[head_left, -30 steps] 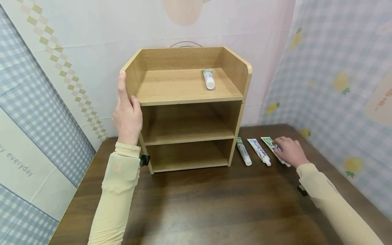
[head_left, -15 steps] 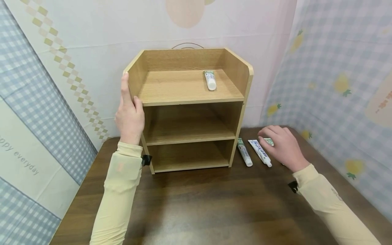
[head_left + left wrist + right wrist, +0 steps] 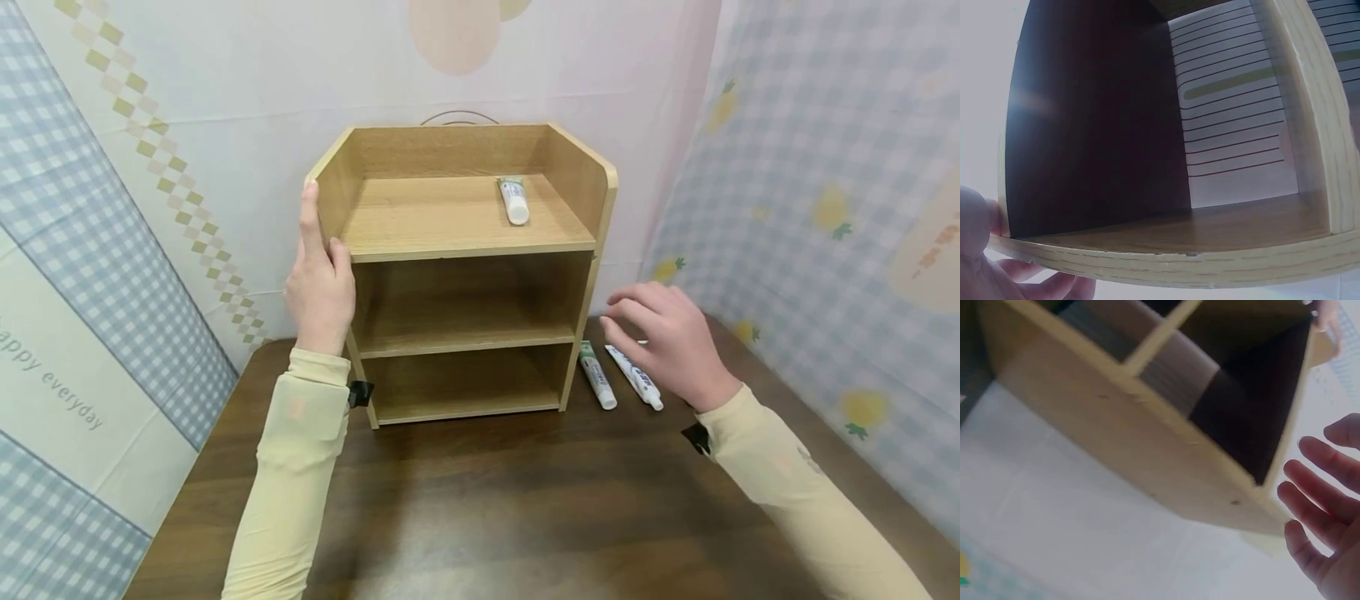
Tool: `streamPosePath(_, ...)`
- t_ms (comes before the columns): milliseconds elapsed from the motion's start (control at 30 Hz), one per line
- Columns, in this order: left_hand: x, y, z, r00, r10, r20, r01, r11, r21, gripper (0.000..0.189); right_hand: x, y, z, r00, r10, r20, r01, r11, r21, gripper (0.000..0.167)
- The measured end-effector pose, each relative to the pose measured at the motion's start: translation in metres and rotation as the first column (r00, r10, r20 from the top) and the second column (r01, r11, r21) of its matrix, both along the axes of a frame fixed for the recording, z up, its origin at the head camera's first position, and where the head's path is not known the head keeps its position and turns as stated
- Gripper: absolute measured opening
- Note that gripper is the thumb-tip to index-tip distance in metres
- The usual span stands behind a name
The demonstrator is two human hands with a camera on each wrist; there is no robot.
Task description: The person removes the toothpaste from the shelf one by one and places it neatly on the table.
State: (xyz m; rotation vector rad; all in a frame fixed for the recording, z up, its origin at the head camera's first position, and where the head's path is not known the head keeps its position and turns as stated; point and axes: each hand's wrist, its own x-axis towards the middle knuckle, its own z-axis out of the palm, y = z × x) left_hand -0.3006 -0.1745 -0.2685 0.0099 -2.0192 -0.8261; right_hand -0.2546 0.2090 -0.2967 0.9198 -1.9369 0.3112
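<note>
A wooden shelf unit [image 3: 465, 252] with an open top and two lower compartments stands on the table. My left hand [image 3: 321, 292] grips its left side panel, thumb at the front edge, index finger straight up along the side. The left wrist view shows fingers [image 3: 1054, 286] around the panel's edge. One toothpaste tube [image 3: 513, 201] lies on the top board. To the unit's right lie a green-ended tube [image 3: 597, 377] and a blue-and-white tube [image 3: 634, 377]. My right hand [image 3: 667, 342] hovers above them with fingers spread and holding nothing; a further tube is nearly hidden behind it.
The dark wooden table [image 3: 480, 508] extends in front of the unit. A patterned cloth [image 3: 225, 75] hangs behind, and a blue checked cloth [image 3: 825, 150] borders the right side.
My right hand has lifted off the rightmost tube and moved left and up toward the unit's right side. The left hand stays on the panel; the tubes in sight have not moved.
</note>
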Motion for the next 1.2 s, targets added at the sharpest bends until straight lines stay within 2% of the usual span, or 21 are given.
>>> streamPosePath(200,0.002,-0.002,0.000,1.000,0.006,-0.005,-0.006,1.000,0.008,0.060,-0.003,-0.026,0.026,0.998,0.059,-0.031,-0.058,0.998,0.034,0.013)
streamPosePath(467,0.002,-0.003,0.000,1.000,0.012,-0.013,-0.012,1.000,0.005,0.059,-0.009,-0.058,0.057,0.997,0.076,-0.026,-0.073,0.992,0.105,0.010)
streamPosePath(600,0.003,-0.003,0.001,1.000,0.013,-0.010,-0.013,1.000,0.007,0.059,-0.022,-0.069,0.071,0.999,0.050,0.010,-0.051,0.992,0.118,0.017)
streamPosePath(833,0.003,-0.001,0.002,1.000,0.003,-0.001,-0.003,1.000,0.002,0.059,-0.052,-0.082,0.086,0.988,-0.017,0.155,0.004,0.996,0.085,0.038)
streamPosePath(1100,0.002,0.002,0.000,1.000,-0.011,-0.001,0.011,1.000,-0.010,0.059,-0.082,-0.087,0.091,0.964,-0.105,0.244,0.083,0.991,0.100,0.039)
streamPosePath(1200,0.002,0.001,0.000,1.000,-0.013,-0.012,0.013,1.000,-0.009,0.059,-0.091,-0.091,0.094,0.947,-0.145,0.286,0.118,0.987,0.112,0.038)
